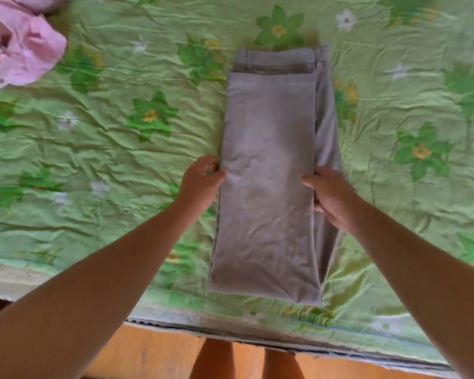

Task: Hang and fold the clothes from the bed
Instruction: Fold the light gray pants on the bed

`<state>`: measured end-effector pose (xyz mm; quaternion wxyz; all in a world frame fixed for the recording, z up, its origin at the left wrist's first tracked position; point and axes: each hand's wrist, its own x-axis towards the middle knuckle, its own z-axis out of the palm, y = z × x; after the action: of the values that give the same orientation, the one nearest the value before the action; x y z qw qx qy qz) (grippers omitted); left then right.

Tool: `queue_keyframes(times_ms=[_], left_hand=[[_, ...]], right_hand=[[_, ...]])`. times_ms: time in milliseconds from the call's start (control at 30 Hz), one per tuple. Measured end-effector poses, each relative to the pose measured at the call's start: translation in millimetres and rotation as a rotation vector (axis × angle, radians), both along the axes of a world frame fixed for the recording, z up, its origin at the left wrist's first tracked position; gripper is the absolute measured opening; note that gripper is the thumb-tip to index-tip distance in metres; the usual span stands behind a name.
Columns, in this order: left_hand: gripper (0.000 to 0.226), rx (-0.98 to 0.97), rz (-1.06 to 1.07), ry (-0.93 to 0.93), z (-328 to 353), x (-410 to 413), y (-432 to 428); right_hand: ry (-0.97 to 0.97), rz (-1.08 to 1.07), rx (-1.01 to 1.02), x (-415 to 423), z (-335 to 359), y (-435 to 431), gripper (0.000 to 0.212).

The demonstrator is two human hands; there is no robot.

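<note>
Bed sheet [115, 138]: green, printed with darker green and yellow flowers, heavily creased; it fills most of the frame, and its near edge runs across the bottom.

Trousers [268, 173]: grey, folded lengthwise into a long narrow strip lying flat on the sheet, just right of the frame's centre. The waistband with its belt loops sits at the top end. The hem end is at the bottom, close to the bed's near edge. A second layer of the same cloth shows along the right side, slightly out of line with the top layer.

Floor [148, 354]: orange-brown wood, seen in a band along the bottom of the frame, below the bed's edge.

Pink garment [22, 50]: crumpled in a heap on the sheet in the upper left corner, well apart from the trousers.

Right hand [330, 195]: at the trousers' right edge about halfway down, thumb lying on the top layer, fingers curled round the edge and gripping the cloth.

Left hand [203, 177]: at the trousers' left edge, level with the other hand, fingers curled and pinching the edge of the cloth.

Legs [216, 359]: the person's two bare legs, at the bottom centre, over the floor.
</note>
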<state>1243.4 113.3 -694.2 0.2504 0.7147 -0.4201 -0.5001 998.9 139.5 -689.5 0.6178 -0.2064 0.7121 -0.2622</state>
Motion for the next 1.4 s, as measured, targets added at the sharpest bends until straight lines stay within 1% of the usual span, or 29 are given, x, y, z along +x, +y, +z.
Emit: queue_keyframes(times_ms=[100,133,167,200,233,267,333,433,533,567,633,700,733,800,833,867,933,1000,1033,1067,1167,1233,1300,1367,1400], left_hand=[[0.029,-0.107,-0.02,-0.023,-1.9,-15.5,-70.0],[0.026,-0.137,-0.034,-0.03,-4.3,-19.1,-91.2],[0.016,-0.149,-0.053,-0.036,-6.4,-21.3,-108.5],[0.003,-0.166,-0.065,-0.041,-12.9,-22.1,-125.4],[0.014,-0.169,-0.058,-0.041,-16.0,-24.2,-139.9],[0.02,-0.166,-0.052,-0.052,-19.0,-25.5,-152.2],[0.023,-0.169,-0.044,-0.031,-18.7,-30.8,-169.4],[0.018,-0.104,-0.055,-0.019,-18.2,-34.6,-183.9],[0.011,-0.173,-0.075,-0.032,-17.9,-34.5,-198.7],[0.012,-0.206,-0.08,-0.032,-16.3,-34.9,-205.2],[0.017,-0.229,-0.111,-0.046,-14.6,-36.8,-218.8],[0.021,-0.22,-0.147,-0.069,-17.4,-38.6,-228.3],[0.025,-0.23,-0.139,-0.081,-20.7,-38.6,-228.3],[0.041,-0.276,-0.11,-0.082,-26.8,-37.9,-212.6],[0.051,-0.317,-0.131,-0.117,-32.1,-36.3,-194.8],[0.058,-0.37,-0.195,-0.206,-36.8,-34.6,-169.1],[0.063,-0.506,-0.447,-0.455,-49.0,-27.7,-106.5],[0.067,-0.617,-0.746,-0.643,-59.2,-21.2,-57.6],[0.07,-0.618,-0.849,-0.714,-66.7,-18.9,-44.5],[0.071,-0.602,-0.899,-0.762,-74.7,-16.8,-39.8],[0.072,-0.571,-0.91,-0.834,-82.3,-17.4,-47.2],[0.072,-0.567,-0.919,-0.852,-79.8,-18.3,-45.1],[0.071,-0.57,-0.869,-0.823,-73.2,-15.1,-36.1],[0.07,-0.561,-0.809,-0.775,-64.3,-7.7,-15.8],[0.072,-0.541,-0.813,-0.763,-60.9,-2.6,0.5]], right_hand=[[0.063,-0.023,-0.146,-2.3,-10.6,-70.7,0.035],[0.079,-0.041,-0.177,-5.0,-16.1,-92.6,0.036],[0.098,-0.054,-0.206,-5.8,-16.3,-111.2,0.034],[0.127,-0.061,-0.24,-5.2,-14.6,-126.6,0.026],[0.166,-0.06,-0.281,-4.4,-13.4,-138.3,0.016],[0.216,-0.065,-0.313,-3.4,-12.9,-146.5,0.01],[0.306,-0.06,-0.35,-3.8,-17.3,-155.5,0.018],[0.385,-0.036,-0.369,-9.4,-27.6,-161.2,0.009],[0.529,0.015,-0.427,-18.0,-24.3,-174.7,0.017],[0.576,0.041,-0.46,-20.4,-21.3,-181.2,0.018],[0.719,0.169,-0.487,-24.8,-17.7,-194.6,0.016],[0.846,0.275,-0.463,-29.3,-19.0,-203.1,0.018],[0.87,0.286,-0.453,-31.0,-20.2,-202.1,0.024],[0.931,0.312,-0.472,-31.8,-21.7,-184.5,0.042],[1.011,0.377,-0.499,-30.1,-25.0,-166.8,0.05],[1.096,0.477,-0.527,-25.7,-29.0,-143.2,0.055],[1.156,0.711,-0.555,-14.0,-38.2,-90.0,0.064],[1.126,0.899,-0.491,-8.7,-52.8,-54.7,0.073],[1.119,0.949,-0.447,-9.0,-62.1,-46.4,0.075],[1.124,0.97,-0.417,-9.6,-70.3,-43.1,0.077],[1.137,0.987,-0.372,-10.0,-80.4,-52.0,0.076],[1.142,0.982,-0.377,-7.4,-77.1,-49.6,0.076],[1.161,0.965,-0.402,-6.5,-67.2,-36.1,0.077],[1.176,0.965,-0.44,-8.0,-55.7,-8.0,0.078],[1.174,0.982,-0.472,-8.8,-52.0,11.4,0.077]])
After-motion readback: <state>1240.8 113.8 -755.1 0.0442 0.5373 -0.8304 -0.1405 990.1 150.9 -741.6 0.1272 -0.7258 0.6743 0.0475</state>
